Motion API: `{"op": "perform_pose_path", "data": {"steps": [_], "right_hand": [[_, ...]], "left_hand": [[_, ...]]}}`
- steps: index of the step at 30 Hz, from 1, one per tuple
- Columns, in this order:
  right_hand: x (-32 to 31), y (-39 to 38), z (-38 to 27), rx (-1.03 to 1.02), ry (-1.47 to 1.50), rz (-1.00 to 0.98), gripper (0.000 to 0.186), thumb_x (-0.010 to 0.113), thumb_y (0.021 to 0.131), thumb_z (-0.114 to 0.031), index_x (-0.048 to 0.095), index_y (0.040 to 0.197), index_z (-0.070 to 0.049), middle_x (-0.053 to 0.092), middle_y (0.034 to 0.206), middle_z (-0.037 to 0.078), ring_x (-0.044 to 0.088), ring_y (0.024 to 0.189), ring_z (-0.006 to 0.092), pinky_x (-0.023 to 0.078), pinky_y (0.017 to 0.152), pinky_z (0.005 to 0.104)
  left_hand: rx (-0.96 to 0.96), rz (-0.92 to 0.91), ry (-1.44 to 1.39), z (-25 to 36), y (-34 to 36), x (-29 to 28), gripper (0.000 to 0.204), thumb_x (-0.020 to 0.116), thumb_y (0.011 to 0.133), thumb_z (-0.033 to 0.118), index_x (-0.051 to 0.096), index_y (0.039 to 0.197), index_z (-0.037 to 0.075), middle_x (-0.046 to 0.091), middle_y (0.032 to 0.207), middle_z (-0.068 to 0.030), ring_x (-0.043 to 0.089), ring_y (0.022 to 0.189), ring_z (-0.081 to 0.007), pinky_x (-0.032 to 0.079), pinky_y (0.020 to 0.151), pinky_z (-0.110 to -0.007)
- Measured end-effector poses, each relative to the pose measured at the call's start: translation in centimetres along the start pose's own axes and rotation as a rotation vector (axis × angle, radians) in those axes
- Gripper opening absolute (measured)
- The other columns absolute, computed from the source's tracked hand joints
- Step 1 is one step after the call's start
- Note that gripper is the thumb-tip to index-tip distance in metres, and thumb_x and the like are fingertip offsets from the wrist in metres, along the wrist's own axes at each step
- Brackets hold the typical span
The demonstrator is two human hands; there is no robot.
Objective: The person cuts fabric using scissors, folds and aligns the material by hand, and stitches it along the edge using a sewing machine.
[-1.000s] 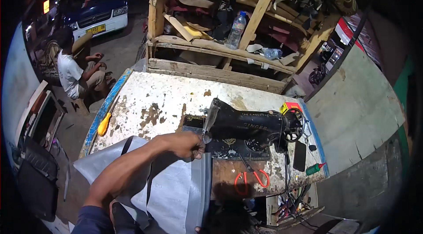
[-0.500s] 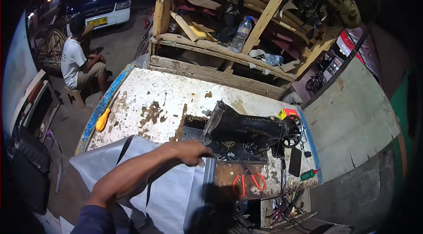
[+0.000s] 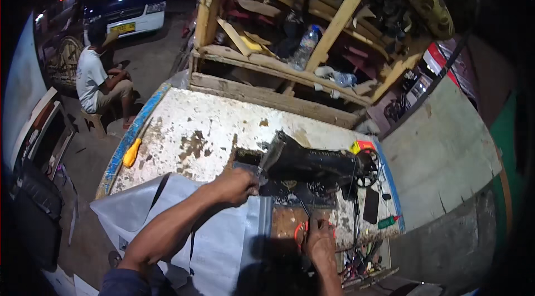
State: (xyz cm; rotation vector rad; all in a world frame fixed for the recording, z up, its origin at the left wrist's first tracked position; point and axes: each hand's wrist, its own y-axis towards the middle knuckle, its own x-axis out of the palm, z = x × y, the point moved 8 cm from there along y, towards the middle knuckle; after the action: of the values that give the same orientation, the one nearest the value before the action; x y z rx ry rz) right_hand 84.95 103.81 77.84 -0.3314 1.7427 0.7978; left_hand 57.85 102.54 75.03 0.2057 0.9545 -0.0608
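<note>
While the left hand (image 3: 237, 186) rests knuckles-up at the needle end of a black sewing machine (image 3: 312, 163), its fingers curl down and press the grey sheet material (image 3: 223, 229) flat against the machine bed; whether they pinch an edge cannot be told. The right hand (image 3: 319, 240), low and right of centre in the frame, lies over orange-handled scissors (image 3: 301, 228) on a bare wooden patch of the surface; its fingers are bent downward, and their closure on the handles is hidden.

Grey sheet material: spreads from the machine's needle end down toward the lower left of the frame, draped off the near edge of the surface, one straight folded edge running up toward the needle.

Surface (image 3: 195, 129): white, paint badly chipped, blue-edged on its left side. On it: a yellow-handled screwdriver (image 3: 132, 152) at the left edge; a dark flat phone-like object (image 3: 371, 205) and a green-capped small bottle (image 3: 388, 221) to the right of the machine's handwheel (image 3: 368, 168).

Handling note, as judgement: the sheet feeds best if the left fingers hold it taut and flat just beside the needle, with the folded edge kept parallel to the machine arm and fingertips clear of the needle path.

Background: rough timber shelving (image 3: 290, 67) with plastic bottles at upper centre; a seated person (image 3: 97, 76) in a white shirt, upper left, near a parked vehicle (image 3: 125, 9).
</note>
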Motion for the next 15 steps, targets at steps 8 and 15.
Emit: {"op": "perform_pose_path", "data": {"steps": [8,15], "right_hand": [[1.2,0.8,3.3,0.353,0.16,-0.324,0.037,0.074,0.077,-0.013,0.062,0.109,0.0,0.064,0.075,0.017,0.067,0.075,0.0334,0.053,0.073,0.0427],[5.2,-4.6,-9.2,0.787,1.954,-0.3,0.019,0.062,0.09,-0.005,0.057,0.109,-0.005,0.061,0.088,0.007,0.06,0.07,0.0171,0.049,0.055,0.0297]], "left_hand": [[-0.008,0.196,-0.119,0.1,-0.9,-1.4,0.019,0.069,0.091,0.02,0.07,0.097,0.002,0.068,0.096,-0.0184,0.066,0.09,-0.0405,0.052,0.078,-0.048],[-0.1,0.152,-0.261,-1.7,-0.9,-0.3,0.022,0.07,0.092,0.021,0.069,0.099,0.0,0.068,0.092,-0.0213,0.066,0.088,-0.0409,0.051,0.079,-0.047]]}}
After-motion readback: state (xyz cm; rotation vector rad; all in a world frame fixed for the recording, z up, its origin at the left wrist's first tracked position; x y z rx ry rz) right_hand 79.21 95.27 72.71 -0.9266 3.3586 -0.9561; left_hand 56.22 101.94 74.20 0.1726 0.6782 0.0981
